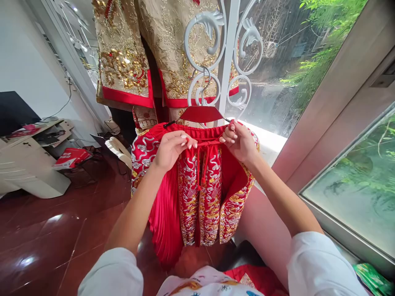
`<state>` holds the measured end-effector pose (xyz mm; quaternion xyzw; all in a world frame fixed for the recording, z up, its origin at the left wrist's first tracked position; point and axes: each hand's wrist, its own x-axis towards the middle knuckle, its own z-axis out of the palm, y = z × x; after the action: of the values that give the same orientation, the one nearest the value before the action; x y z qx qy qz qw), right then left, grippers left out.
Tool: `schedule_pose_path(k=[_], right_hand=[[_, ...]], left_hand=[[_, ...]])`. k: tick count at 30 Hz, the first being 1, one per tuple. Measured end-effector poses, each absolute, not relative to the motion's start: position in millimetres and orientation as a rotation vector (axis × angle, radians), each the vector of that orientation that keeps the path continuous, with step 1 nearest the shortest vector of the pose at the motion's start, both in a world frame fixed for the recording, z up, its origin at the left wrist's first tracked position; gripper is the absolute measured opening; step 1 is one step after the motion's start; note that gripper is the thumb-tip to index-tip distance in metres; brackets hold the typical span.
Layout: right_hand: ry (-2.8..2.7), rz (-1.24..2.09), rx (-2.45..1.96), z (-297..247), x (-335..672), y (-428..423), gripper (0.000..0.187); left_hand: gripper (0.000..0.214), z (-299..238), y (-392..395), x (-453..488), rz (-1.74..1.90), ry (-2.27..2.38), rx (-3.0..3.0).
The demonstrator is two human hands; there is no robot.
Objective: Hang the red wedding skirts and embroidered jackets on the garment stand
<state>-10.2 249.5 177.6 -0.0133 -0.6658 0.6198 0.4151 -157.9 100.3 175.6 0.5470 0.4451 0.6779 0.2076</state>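
Note:
A red skirt (191, 205) with silver and gold embroidery hangs in front of me from a hanger (202, 114) with a dark red crossbar. A thin red drawstring (204, 164) is looped at the middle of its waistband, the ends dangling over the embroidered panels. My left hand (173, 149) is closed in a pinch on the cord, left of the loop. On the other side my right hand (239, 139) is also closed, its fingers curled on the cord close to the waistband. Pleated red fabric shows under my left wrist.
The hanger's hook sits on a white scrolled metal rack (226, 53). Behind hangs a beige garment (173, 45) with gold beading and red hems. A glass door (354, 172) stands at right, a white desk (24, 164) and a red box (72, 157) at left.

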Motion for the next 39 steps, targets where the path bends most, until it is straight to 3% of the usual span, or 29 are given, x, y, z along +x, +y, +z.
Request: schedule_pose_path(k=[7, 17, 19, 22, 24, 27, 30, 33, 36, 39], right_hand=[[-1.561, 1.762, -0.089, 175.7, -13.9, 255.8, 0.030], [-1.553, 1.661, -0.118, 159.3, -16.1, 245.4, 0.036], [-1.730, 1.419, -0.118, 158.4, -3.8, 240.8, 0.035], [-1.990, 0.723, -0.139, 168.7, 22.6, 248.0, 0.023], [-2.009, 0.303, -0.205, 176.6, 37.3, 266.6, 0.017], [-2.151, 0.077, -0.292, 175.5, 43.7, 303.2, 0.032], [-2.216, 0.123, -0.285, 163.5, 37.1, 326.4, 0.032], [-2.103, 0.281, -0.305, 160.5, 31.8, 329.9, 0.033], [-2.101, 0.625, -0.314, 170.0, 30.5, 327.2, 0.051], [-2.086, 1.163, -0.292, 177.8, 27.2, 328.2, 0.049]], left_hand=[[0.027, 186.2, 102.0, -165.7, 1.756, 1.235, 1.614], [0.037, 171.8, 99.2, -166.7, 1.647, 1.662, 1.924], [0.030, 173.0, 91.4, -169.9, 1.562, 1.786, 2.116], [0.014, 183.6, 72.3, -184.1, 1.439, 2.109, 2.462], [0.030, 192.7, 59.2, -199.8, 1.368, 2.377, 2.525], [0.049, 199.2, 49.6, -224.3, 1.159, 2.508, 2.441], [0.046, 194.4, 54.3, -240.2, 1.153, 2.410, 2.348], [0.034, 189.0, 64.0, -246.9, 1.493, 2.331, 2.236], [0.025, 189.1, 71.9, -247.8, 1.765, 2.305, 2.093], [0.025, 187.8, 80.3, -243.8, 2.020, 2.424, 1.934]])
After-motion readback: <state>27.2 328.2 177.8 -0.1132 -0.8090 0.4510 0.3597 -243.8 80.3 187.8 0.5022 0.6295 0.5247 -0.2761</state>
